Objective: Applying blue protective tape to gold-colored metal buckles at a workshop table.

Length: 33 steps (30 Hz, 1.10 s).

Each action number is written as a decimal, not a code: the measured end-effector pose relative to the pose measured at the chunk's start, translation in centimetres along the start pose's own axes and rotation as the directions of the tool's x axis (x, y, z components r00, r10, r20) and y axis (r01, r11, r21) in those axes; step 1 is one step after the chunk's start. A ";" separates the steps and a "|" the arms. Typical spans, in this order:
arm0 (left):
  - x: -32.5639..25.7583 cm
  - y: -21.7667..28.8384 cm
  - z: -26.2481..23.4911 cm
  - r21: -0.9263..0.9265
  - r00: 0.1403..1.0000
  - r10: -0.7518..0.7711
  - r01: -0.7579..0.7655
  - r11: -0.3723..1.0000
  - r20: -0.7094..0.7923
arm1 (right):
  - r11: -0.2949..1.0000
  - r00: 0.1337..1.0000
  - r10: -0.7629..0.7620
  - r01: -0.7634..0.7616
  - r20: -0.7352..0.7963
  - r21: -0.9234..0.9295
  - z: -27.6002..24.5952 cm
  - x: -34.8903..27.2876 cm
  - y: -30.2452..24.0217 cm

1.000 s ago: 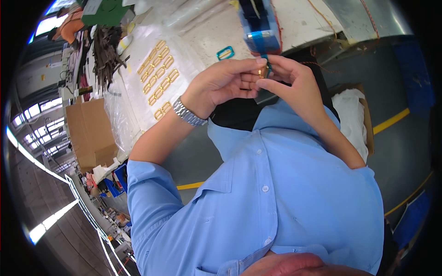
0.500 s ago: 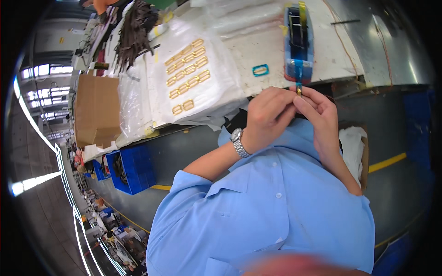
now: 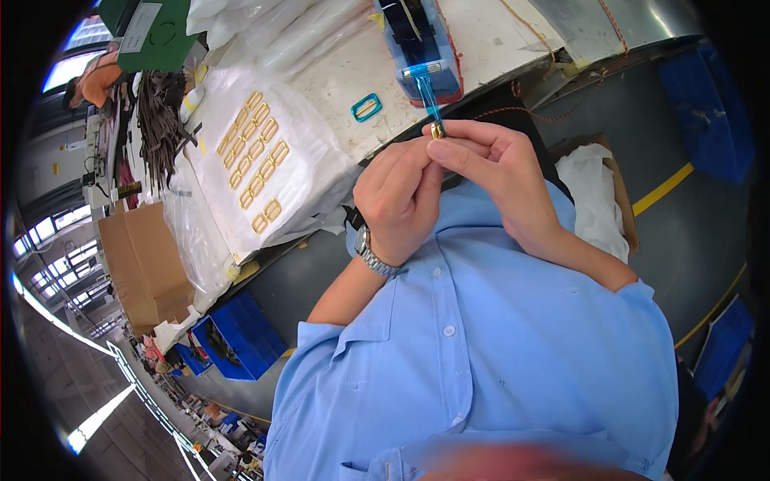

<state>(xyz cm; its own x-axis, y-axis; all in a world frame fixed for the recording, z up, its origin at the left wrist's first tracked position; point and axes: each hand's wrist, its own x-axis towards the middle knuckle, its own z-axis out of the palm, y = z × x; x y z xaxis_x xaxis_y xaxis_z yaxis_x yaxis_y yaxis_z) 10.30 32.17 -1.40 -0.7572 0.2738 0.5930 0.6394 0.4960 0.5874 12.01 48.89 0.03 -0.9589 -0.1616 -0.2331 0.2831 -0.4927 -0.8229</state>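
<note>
My left hand (image 3: 399, 188) and my right hand (image 3: 489, 160) meet at the table's front edge, fingers pinched round a small gold buckle (image 3: 436, 131). Most of that buckle is hidden by my fingers. A strip of clear blue tape (image 3: 427, 92) runs from it up to the blue tape dispenser (image 3: 443, 50) just beyond. Left of the dispenser lies a gold buckle with blue tape round its rim (image 3: 366, 107). Farther left, several gold buckles (image 3: 250, 152) lie in slanting rows on a white sheet (image 3: 309, 144).
Dark brown straps (image 3: 163, 120) are heaped at the far left, near a green box (image 3: 156, 36). An opened cardboard box (image 3: 148, 260) and a blue bin (image 3: 241, 337) stand left of the table. Right of me, a carton holds white plastic (image 3: 592, 192). A red cord (image 3: 561, 119) hangs off the table.
The whole view has turned and shifted, so table and dispenser appear farther left. Both hands still pinch the buckle at the tape's end.
</note>
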 end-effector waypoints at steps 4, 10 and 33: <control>0.4 0.1 -0.5 0.024 0.997 0.066 -0.065 0.998 -0.032 | 0.999 1.000 -0.019 0.019 -0.016 0.034 0.9 -0.3 -0.5; 0.4 0.8 -1.3 0.009 0.999 0.041 -0.041 0.999 0.000 | 0.999 1.000 0.012 -0.012 -0.015 0.041 1.4 -1.2 -0.6; 7.2 -4.5 -3.7 -0.285 0.433 -0.551 0.897 0.337 0.713 | 0.930 0.970 -0.195 0.230 0.145 -0.286 -3.2 3.0 2.4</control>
<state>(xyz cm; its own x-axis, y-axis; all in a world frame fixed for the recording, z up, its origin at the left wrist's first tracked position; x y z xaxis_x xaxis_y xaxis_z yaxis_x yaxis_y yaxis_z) 2.52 28.87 2.28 -0.7754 0.4331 -0.4595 -0.4260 0.1784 0.8870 9.74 49.98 -4.32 -0.9827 -0.1850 0.0098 0.0376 -0.2510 -0.9673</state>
